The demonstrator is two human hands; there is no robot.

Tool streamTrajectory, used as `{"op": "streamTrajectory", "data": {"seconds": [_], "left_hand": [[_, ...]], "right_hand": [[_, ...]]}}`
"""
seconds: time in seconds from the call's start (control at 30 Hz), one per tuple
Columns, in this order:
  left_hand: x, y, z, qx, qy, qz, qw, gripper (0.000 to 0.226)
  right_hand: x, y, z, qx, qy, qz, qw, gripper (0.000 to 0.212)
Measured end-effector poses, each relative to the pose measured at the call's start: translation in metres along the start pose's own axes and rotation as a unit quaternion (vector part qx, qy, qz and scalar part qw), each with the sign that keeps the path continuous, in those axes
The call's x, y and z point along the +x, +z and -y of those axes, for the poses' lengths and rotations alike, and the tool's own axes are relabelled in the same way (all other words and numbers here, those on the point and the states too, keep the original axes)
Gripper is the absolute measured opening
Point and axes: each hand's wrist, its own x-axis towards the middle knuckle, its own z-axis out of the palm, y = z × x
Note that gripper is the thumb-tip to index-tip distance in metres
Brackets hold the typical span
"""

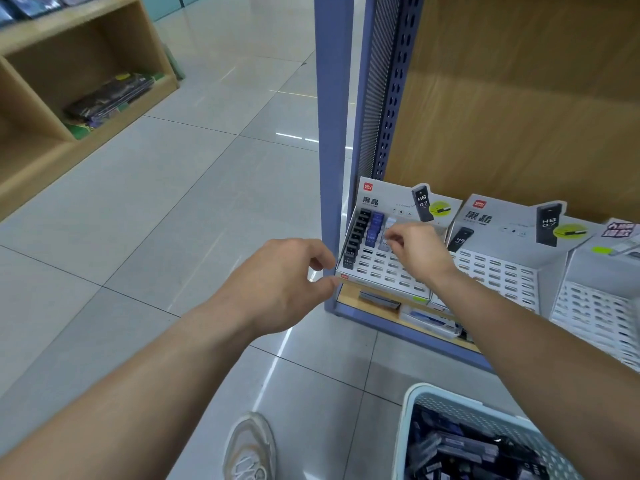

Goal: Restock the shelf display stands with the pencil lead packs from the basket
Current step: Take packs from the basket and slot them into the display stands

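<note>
Your left forearm (138, 393) fills the near-left corner. The left hand (287, 282) hangs just off the near-left corner of the left display stand (388, 271), fingers loosely curled, thumb and forefinger apart, holding nothing. I cannot tell whether the thumb tip touches the stand edge.

Your right hand (419, 251) is over that stand's slot grid, fingers curled, tips pinching the near end of a pale lead pack (390, 228) in the third column. It is blurred there, so the exact grip is unclear. Left of the pack is a short column of blue packs (374, 228), then a full column of black packs (356, 233) against the stand's left wall. The other slots are bare.

To the right sits a second display stand (495, 271) with one black pack showing at its far-left, and a third stand (595, 306) runs off frame. All three sit on a low shelf beside the blue upright (329, 133).

The basket (405, 427) is near right on the floor under your right forearm, with loose lead packs (460, 448) heaped inside. A shoe (249, 448) is just left of it.

The packs look like small, stiff, light plastic cases, probably smooth and a bit slippery. Pinch one by its narrow long sides near the top, leaving the bottom end free for the slot. The stand looks like light card and may slide, so brace it with the left hand.
</note>
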Motion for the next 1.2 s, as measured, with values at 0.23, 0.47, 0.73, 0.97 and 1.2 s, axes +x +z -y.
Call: {"op": "streamTrajectory", "data": {"seconds": [0.23, 0.47, 0.73, 0.97, 1.2], "left_hand": [[0.001, 0.005, -0.007, 0.007, 0.008, 0.013, 1.000, 0.026], [-0.006, 0.036, -0.031, 0.035, 0.022, 0.077, 0.996, 0.020], [-0.054, 0.139, -0.075, 0.126, 0.088, 0.182, 0.971, 0.051], [-0.093, 0.240, -0.092, 0.135, 0.106, 0.246, 0.954, 0.062], [-0.070, 0.331, -0.087, 0.071, 0.052, 0.246, 0.965, 0.073]], "right_hand": [[-0.013, -0.013, 0.008, 0.031, 0.060, -0.007, 0.998, 0.024], [-0.120, -0.068, 0.001, 0.056, 0.110, -0.003, 0.992, 0.024], [-0.299, -0.111, -0.061, 0.062, 0.292, 0.027, 0.954, 0.036], [-0.405, -0.106, -0.102, 0.100, 0.413, 0.014, 0.905, 0.057], [-0.439, -0.061, -0.125, 0.169, 0.471, -0.003, 0.866, 0.061]]}}
